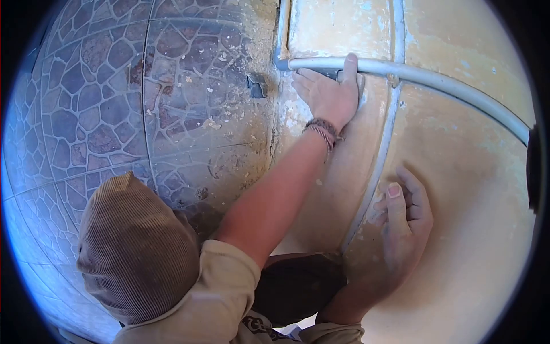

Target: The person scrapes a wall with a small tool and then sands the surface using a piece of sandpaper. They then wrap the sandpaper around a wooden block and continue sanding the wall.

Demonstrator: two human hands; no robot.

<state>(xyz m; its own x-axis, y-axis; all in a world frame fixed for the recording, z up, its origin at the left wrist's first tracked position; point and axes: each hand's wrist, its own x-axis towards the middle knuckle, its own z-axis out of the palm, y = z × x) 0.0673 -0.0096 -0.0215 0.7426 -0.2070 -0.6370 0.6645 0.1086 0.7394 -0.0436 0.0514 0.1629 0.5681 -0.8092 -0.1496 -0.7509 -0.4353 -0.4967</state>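
Note:
My left hand (332, 100) lies flat against the yellowish wall (338, 149), just under a grey horizontal pipe (447, 83). Its thumb reaches up over the pipe, and its fingers point left. Beneath the palm a thin grey sheet, which looks like sandpaper (361, 84), shows at the edges; most of it is hidden. Dust covers my right hand (407, 223), held lower and to the right near the wall. Its fingers are loosely curled with gaps between them, and nothing shows in them.
A thin vertical pipe (378, 155) runs down the wall and meets the horizontal one. The stone-patterned tile floor (103, 114) has chips and dust along the wall's foot. A torn dark scrap (256, 86) lies there. My bent knee (137, 252) is at lower left.

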